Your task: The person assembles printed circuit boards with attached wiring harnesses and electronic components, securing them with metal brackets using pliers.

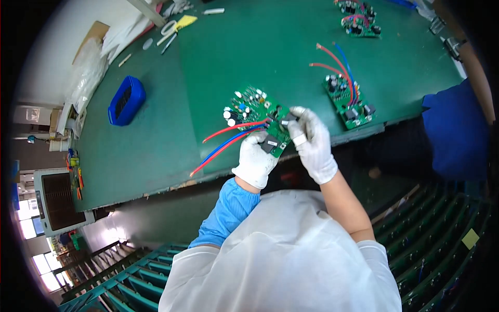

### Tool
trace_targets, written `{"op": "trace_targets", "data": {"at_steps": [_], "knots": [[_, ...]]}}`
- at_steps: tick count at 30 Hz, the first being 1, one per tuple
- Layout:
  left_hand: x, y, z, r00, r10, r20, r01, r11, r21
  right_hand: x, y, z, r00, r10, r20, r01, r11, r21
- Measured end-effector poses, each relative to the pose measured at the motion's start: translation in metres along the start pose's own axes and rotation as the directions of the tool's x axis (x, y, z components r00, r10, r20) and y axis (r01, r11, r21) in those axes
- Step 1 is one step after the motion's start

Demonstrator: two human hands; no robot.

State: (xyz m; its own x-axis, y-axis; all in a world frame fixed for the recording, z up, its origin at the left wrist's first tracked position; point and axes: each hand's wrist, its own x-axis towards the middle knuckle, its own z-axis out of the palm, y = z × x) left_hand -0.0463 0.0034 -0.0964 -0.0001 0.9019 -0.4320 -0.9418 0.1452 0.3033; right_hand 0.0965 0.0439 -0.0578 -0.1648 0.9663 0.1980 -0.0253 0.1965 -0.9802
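Note:
A green circuit board (pixel 266 112) with white and black components is held tilted above the table's front edge. My left hand (pixel 254 162), in a white glove, grips its near edge beside a black block-shaped component (pixel 270 144). Red and blue wires (pixel 226 144) run off the board to the left. My right hand (pixel 315 148), also gloved, has its bent fingers closed on the board's right end, at another black component (pixel 288 120). What lies beneath those fingertips is partly hidden.
Another wired circuit board (pixel 349 104) lies to the right, with more boards (pixel 360 26) farther back. A blue tray (pixel 126 101) stands on the left of the green table (pixel 161 151). A person in blue (pixel 457 130) is at the right. Green slatted racks (pixel 442 244) stand below.

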Motion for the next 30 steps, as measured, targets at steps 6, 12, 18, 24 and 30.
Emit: {"op": "trace_targets", "data": {"at_steps": [6, 12, 18, 24, 30], "knots": [[-0.046, 0.002, 0.039, 0.857, 0.392, 0.334, -0.434, 0.203, 0.878, -0.019, -0.022, -0.006, 0.993, -0.07, -0.091, 0.084, 0.984, 0.16], [-0.044, 0.006, 0.045, 0.867, 0.497, 0.025, -0.437, 0.737, 0.516, -0.048, -0.032, 0.006, 0.995, 0.062, 0.077, -0.039, 0.96, -0.277], [-0.05, 0.004, 0.044, 0.777, 0.572, 0.262, -0.489, 0.289, 0.823, -0.049, -0.036, 0.016, 0.992, -0.011, 0.128, 0.057, 0.932, -0.358], [-0.062, 0.005, 0.057, 0.753, 0.589, 0.293, -0.564, 0.348, 0.749, -0.045, -0.038, 0.022, 0.971, -0.127, 0.203, 0.196, 0.908, -0.371], [-0.058, 0.009, 0.043, 0.695, 0.63, 0.346, -0.476, 0.044, 0.878, -0.039, -0.039, 0.02, 0.972, -0.052, 0.231, 0.14, 0.913, -0.382]]}}
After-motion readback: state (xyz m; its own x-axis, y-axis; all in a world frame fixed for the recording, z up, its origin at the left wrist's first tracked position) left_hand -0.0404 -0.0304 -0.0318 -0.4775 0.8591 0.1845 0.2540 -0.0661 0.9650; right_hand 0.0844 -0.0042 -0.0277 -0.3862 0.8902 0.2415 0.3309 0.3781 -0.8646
